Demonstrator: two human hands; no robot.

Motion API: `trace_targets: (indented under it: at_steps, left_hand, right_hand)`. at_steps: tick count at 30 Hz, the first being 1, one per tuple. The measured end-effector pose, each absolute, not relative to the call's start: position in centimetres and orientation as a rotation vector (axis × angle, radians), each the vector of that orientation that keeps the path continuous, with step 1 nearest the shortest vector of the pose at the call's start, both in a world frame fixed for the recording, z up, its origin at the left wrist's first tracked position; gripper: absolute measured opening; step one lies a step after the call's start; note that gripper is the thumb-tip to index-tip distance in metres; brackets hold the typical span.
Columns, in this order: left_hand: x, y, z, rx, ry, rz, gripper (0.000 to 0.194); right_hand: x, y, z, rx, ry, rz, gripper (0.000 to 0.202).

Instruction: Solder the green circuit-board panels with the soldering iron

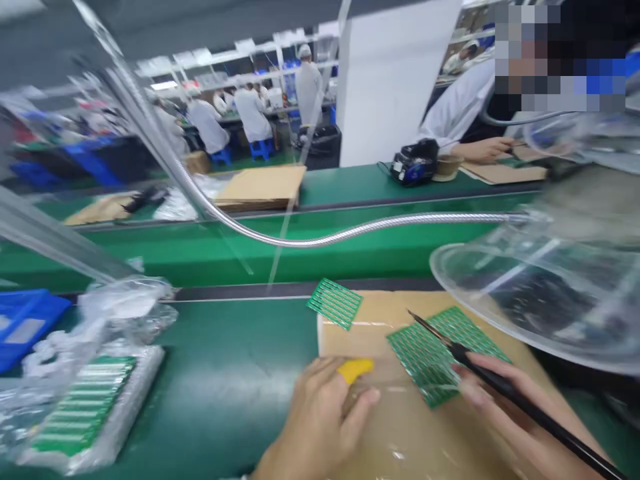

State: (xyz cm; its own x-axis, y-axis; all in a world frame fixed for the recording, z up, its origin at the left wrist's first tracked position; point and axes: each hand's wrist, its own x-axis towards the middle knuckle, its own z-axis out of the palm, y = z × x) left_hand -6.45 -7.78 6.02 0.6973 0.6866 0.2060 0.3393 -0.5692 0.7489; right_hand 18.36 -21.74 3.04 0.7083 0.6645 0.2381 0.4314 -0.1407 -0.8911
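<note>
My right hand [515, 407] holds a black soldering iron [480, 370], its thin tip pointing up and left above a large green circuit board panel [430, 373]. That panel lies on brown cardboard [380, 407] at the front right. My left hand [330, 413] rests at the cardboard's left part, thumb and fingers apart, with a yellow cover [356, 369] on one finger; I see nothing held in it. Beyond my left hand, a smaller green board [335, 304] lies over the cardboard's far left corner.
Green boards in bubble wrap [83, 407] sit at the left beside a blue tray [25, 327]. A clear funnel hood [540, 300] hangs at the right, its metal hose [320, 240] crossing the view. Across the bench, a person's hand [483, 150] rests near cardboard.
</note>
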Motion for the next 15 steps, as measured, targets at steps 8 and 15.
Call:
trace_targets:
  at_steps: [8, 15]
  left_hand:
    - [-1.3, -8.5, 2.7, 2.238, 0.722, 0.4, 0.029]
    - [-2.3, -5.9, 1.0, 1.997, 0.928, 0.41, 0.045]
  right_hand:
    - [18.0, -21.8, 4.5, -1.628, -0.789, 0.466, 0.033]
    - [17.8, -21.1, 2.8, -1.568, -0.524, 0.421, 0.041]
